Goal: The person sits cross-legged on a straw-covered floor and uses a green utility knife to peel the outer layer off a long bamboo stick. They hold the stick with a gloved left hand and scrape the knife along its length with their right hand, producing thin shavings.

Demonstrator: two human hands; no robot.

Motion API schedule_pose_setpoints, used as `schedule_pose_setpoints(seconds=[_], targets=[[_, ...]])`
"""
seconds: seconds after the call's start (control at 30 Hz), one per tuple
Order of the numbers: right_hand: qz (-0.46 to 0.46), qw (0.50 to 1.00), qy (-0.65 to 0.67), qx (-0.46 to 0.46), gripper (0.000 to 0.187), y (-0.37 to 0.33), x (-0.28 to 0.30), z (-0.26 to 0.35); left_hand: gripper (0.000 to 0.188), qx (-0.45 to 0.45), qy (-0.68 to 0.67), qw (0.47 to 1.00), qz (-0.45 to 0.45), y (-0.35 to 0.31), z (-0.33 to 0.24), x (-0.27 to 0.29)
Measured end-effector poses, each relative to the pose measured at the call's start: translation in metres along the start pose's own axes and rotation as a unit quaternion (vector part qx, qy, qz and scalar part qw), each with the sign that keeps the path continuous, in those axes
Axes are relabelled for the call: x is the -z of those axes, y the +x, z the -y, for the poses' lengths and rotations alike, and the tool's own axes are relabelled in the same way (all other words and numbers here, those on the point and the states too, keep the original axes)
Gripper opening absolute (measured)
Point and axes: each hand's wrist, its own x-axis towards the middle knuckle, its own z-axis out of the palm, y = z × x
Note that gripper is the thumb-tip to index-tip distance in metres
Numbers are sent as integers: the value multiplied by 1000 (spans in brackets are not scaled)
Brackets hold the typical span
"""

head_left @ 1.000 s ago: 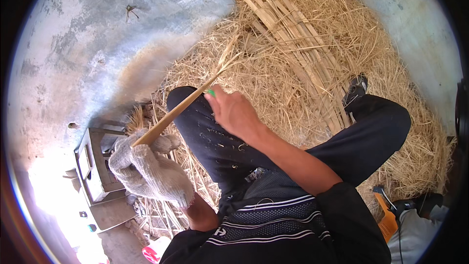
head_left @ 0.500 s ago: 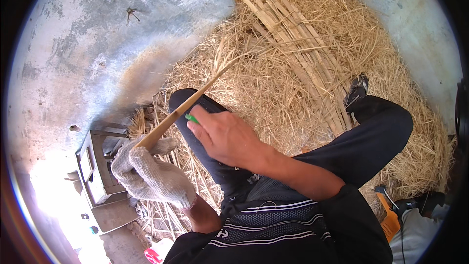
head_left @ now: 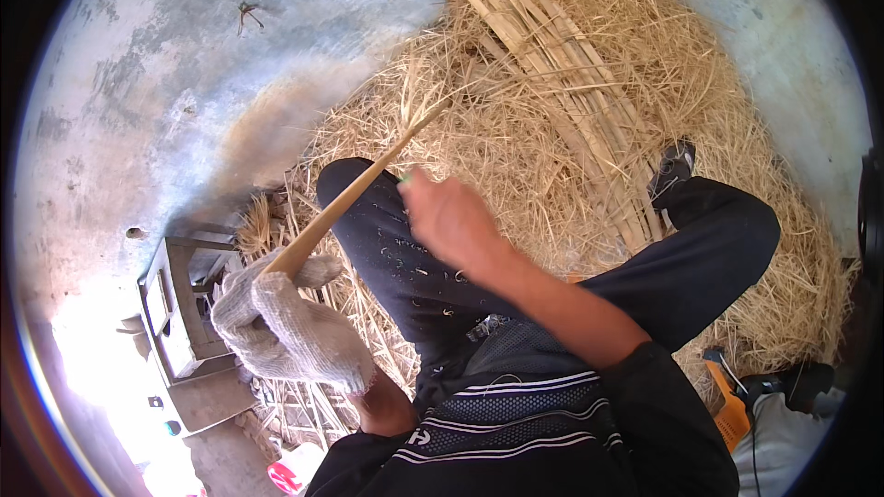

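Note:
My left hand (head_left: 293, 327), in a whitish knit glove, is closed round the lower end of a long tan bamboo strip (head_left: 339, 207). The strip slants up and away over my left knee, and its far tip tapers above the straw. My bare right hand (head_left: 451, 221), smeared by motion, is closed just right of the strip's middle. A bit of a green tool (head_left: 405, 180) pokes out by its thumb; the rest of it is hidden in the fist. Pale curled shavings speckle my dark trouser leg (head_left: 396, 262).
Ahead lies a bundle of split bamboo strips (head_left: 562, 83) on a thick layer of straw-like shavings (head_left: 746, 248). A small wooden stool-like frame (head_left: 189, 313) stands at the left by a worn wall (head_left: 184, 83). An orange plastic piece (head_left: 732, 410) sits at the lower right.
My right hand has slid up along the strip, away from my body, and shifted slightly right. The left hand holds the strip nearly where it was.

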Motion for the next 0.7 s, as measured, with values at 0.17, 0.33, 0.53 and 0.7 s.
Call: schedule_pose_setpoints(seconds=[0.17,0.33,0.53,0.7], targets=[[-48,997,-27,59,24,4,-11,-15,16,17,-42,999,-21,3,3,-2],[-30,992,-30,118,23,0,-5,2,22,41,1,998,-49,5,-3,-10],[16,997,-70,6,23,35,-8,-60,20,1,-28,999,26,-6,-3,0],[-10,996,-21,88,23,14,4,-7,20,-3,4,1000,-1,-2,1,-3]])
